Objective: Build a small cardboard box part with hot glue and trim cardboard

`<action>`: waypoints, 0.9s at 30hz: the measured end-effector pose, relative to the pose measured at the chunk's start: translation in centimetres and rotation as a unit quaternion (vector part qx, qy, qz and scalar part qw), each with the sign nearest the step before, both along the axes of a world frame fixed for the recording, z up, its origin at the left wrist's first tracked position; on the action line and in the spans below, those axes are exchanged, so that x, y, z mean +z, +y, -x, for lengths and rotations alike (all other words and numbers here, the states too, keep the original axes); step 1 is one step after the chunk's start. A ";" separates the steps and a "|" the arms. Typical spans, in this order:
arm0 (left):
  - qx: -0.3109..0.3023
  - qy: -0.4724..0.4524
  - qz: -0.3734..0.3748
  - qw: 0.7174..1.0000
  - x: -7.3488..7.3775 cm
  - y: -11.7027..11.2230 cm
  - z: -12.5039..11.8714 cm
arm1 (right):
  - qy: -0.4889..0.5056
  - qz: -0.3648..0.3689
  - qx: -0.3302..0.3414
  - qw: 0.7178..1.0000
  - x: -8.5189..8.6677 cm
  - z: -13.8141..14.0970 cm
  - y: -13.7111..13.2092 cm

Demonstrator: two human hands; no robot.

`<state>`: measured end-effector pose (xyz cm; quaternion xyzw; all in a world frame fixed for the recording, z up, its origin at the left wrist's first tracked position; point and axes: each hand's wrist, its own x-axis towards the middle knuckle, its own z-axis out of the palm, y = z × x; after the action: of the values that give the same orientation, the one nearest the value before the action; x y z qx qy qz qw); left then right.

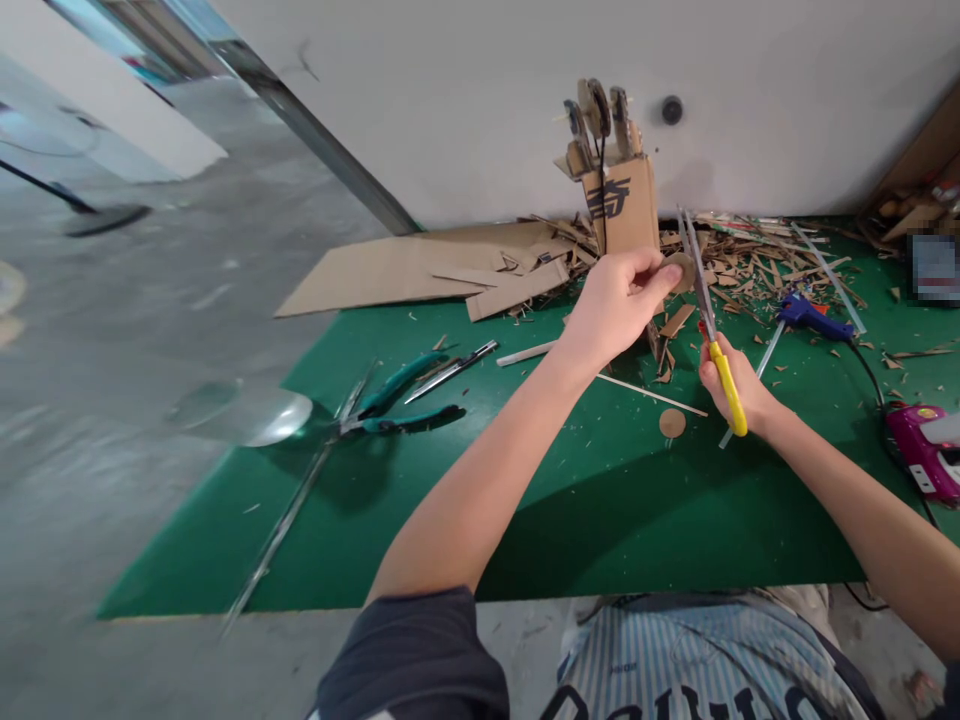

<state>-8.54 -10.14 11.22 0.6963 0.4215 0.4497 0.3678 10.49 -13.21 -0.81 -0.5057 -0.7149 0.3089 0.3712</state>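
My left hand (619,300) pinches a small round cardboard disc (681,270) above the green mat (525,500). My right hand (731,385) grips yellow-handled scissors (712,320), whose blades point up and away right beside the disc. A second cardboard disc (672,423) lies flat on the mat between my arms. A thin wooden stick (652,395) runs across the mat under my left wrist.
A cardboard model with wheels (611,170) stands by the wall amid cardboard scraps (757,265) and flat sheets (420,270). Teal pliers (401,400), a knife (454,370) and a metal ruler (292,510) lie left; a blue glue gun (814,318) and a pink device (926,450) lie right.
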 end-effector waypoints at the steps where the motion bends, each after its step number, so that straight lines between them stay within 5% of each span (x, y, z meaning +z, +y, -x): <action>1: -0.001 0.005 0.000 1.000 0.0 0.1 0.1 | -0.004 -0.003 0.001 1.000 0.0 -0.1 0.0; 17: -0.025 0.055 -0.035 0.998 0.9 0.7 1.7 | -0.052 -0.025 -0.001 0.998 -0.4 -0.8 0.1; 27: 0.004 -0.006 0.059 0.998 1.4 0.4 1.9 | -0.024 -0.007 -0.027 0.999 -1.1 -1.0 0.5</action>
<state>-10.43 -9.76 12.64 0.6689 0.4484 0.4295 0.4087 11.50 -12.68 -1.90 -0.5291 -0.7120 0.2819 0.3656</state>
